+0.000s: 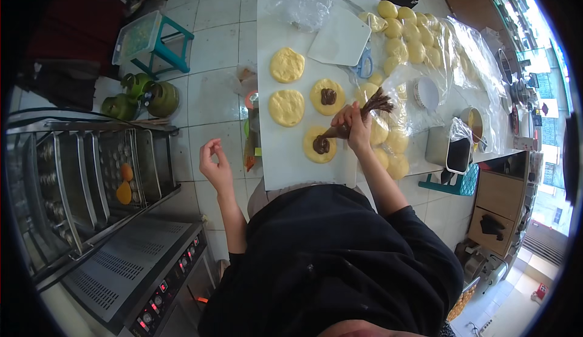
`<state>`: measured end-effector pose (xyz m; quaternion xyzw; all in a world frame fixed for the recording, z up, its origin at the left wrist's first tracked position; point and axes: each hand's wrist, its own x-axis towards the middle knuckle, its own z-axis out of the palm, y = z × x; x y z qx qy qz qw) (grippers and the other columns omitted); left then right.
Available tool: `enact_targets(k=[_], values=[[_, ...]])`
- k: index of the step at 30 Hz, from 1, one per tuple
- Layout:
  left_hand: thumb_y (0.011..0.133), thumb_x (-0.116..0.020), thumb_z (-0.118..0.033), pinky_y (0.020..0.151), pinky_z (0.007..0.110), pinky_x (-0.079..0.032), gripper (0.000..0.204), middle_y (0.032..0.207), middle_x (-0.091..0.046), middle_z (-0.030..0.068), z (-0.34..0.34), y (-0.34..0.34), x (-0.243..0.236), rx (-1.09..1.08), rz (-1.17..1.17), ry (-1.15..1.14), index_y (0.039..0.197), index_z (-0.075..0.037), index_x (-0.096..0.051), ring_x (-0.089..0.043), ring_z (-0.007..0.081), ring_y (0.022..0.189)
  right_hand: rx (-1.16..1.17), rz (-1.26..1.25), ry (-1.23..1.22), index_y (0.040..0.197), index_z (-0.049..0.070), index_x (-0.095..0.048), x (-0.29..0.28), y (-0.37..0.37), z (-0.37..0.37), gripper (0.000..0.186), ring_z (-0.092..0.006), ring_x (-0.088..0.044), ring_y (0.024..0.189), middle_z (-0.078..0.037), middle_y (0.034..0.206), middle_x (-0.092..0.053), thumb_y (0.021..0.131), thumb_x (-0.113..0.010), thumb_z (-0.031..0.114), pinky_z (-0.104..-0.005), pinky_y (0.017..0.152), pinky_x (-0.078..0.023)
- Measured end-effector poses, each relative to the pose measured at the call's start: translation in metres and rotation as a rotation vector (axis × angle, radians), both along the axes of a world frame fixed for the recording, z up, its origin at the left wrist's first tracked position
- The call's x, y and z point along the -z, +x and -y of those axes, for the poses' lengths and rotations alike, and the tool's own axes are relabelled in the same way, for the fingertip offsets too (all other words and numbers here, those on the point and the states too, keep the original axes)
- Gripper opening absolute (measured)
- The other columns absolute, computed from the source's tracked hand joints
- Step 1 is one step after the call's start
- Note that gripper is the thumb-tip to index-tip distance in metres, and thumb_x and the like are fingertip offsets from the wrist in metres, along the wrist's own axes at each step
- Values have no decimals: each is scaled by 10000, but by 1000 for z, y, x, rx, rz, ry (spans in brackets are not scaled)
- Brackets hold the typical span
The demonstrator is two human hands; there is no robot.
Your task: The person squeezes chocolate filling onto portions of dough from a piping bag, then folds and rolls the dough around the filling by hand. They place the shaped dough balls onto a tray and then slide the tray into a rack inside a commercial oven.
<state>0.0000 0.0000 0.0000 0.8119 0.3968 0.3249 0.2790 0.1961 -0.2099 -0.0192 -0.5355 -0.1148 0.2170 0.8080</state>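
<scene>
Head view: our right grip is closed around the neck of a piping bag, clearly loaded with brown paste. The left grip holds nothing; its fingers curl loosely beside the near-left part of the surface, over the floor. We can't tell whether its thumb and forefinger touch.

Bag location: inside the right grip, low over the nearest dough round, which lies just to the left of and nearer the body than that grip. Long axis runs on a slant: gathered tail up and right past the fist, narrow end down and left, ending at the paste blob on the round. We judge the fist sits at the neck so squeezing drives paste toward the narrow end, and the slant lets that end meet the round's middle.

Just beyond and left of the right grip, a second round carries its own paste in the centre. Farther left, two plain flattened rounds lie apart from each other, probably spaced so each can be reached separately. Right of the grip, dough balls sit packed in rows under clear plastic, likely covered against drying. Beyond the grip, blue scissors and a white flat board seem set aside, leaving room around the rounds.
</scene>
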Motion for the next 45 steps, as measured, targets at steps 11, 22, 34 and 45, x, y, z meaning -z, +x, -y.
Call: enact_targets(k=[11,22,34,45], values=[[768,-448,21,633,265,-427,107,793,-554,77,-13,-1,10,11,59,-35,829,2,-534,-543,170,683,-82,-344,94,555,79,-297,-35,24,-12,423,-218,-486,543,-65,569,-373,885,-343,339,-338,564,-449],[749,-456,42,636,272,-422,113,769,-554,82,-26,3,19,-33,133,-117,819,3,-536,-539,186,680,-113,137,10,536,70,-288,-12,26,-103,425,-152,-399,452,-45,491,-328,883,-392,292,-292,458,-410],[742,-441,59,635,268,-421,135,771,-553,83,-35,5,26,-45,129,-152,826,6,-532,-536,182,671,-109,84,3,604,66,-315,-9,32,-110,334,-111,-338,446,-17,496,-304,885,-394,227,-267,421,-361],[737,-446,58,624,261,-422,129,759,-543,88,-31,15,29,-3,182,-161,813,5,-536,-535,184,668,30,28,2,549,65,-299,-16,37,-115,409,-136,-346,401,-19,460,-307,873,-423,282,-281,418,-349]])
